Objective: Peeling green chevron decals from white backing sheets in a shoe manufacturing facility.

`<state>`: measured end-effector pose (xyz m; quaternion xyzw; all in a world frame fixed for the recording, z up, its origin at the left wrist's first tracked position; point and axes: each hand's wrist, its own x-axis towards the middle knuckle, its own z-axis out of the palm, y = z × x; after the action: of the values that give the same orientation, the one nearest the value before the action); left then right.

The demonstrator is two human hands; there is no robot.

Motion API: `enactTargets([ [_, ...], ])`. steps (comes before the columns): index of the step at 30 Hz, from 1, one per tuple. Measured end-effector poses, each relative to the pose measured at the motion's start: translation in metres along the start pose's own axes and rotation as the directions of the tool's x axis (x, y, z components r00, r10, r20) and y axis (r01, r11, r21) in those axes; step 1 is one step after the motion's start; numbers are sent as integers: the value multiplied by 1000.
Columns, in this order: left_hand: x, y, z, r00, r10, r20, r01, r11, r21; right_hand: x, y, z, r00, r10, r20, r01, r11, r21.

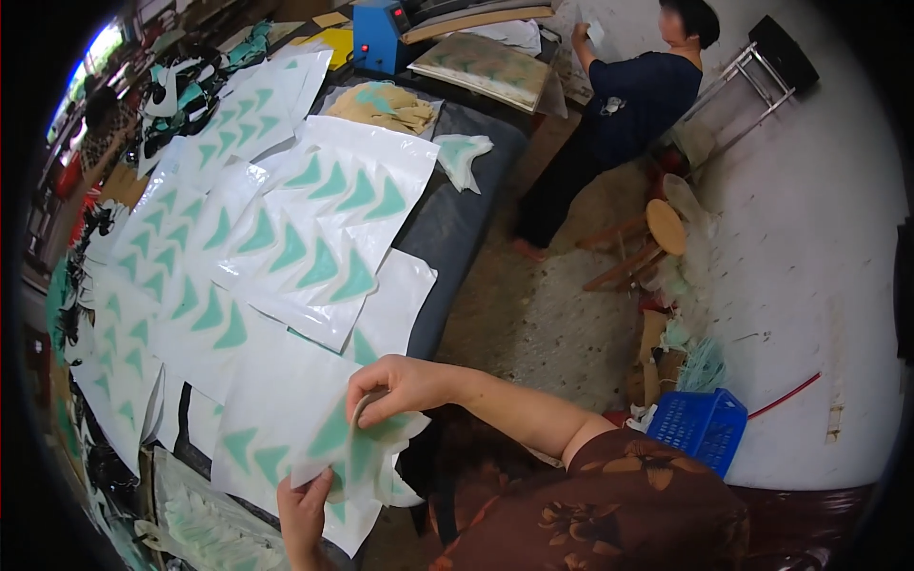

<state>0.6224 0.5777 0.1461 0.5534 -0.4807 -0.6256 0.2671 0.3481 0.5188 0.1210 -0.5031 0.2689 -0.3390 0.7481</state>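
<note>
My right hand [405, 388] pinches the curled edge of a green curved cutout with a pale border [362, 452], lifted at the near right part of a white sheet. My left hand [307, 504] grips the near edge of that white sheet [276, 390] between thumb and fingers. More green V-shaped pieces [271, 462] lie on the sheet to the left of the lifted one. Beyond it, a glossy white sheet [381, 152] bearing two rows of similar green pieces rests on other sheets. Parts of the cutout are hidden behind my right fingers.
Overlapping printed sheets [205, 314] cover the dark table [471, 209]. A stack of tan pieces [381, 107] and a blue machine [379, 36] stand at the far end. Another person [633, 105] stands beyond the table. A wooden stool [657, 233] and a blue basket [700, 428] are to the right.
</note>
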Motion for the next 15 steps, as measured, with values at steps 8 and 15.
enactTargets([
  [8, -22, 29, 13, 998, -17, 54, 15, 999, 41, -42, -24, 18, 997, -69, -42, 67, 997, -33],
  [15, -41, 68, 43, 911, 410, 37, -356, 740, 571, -62, -30, 8, 987, 110, -119, -62, 934, 351],
])
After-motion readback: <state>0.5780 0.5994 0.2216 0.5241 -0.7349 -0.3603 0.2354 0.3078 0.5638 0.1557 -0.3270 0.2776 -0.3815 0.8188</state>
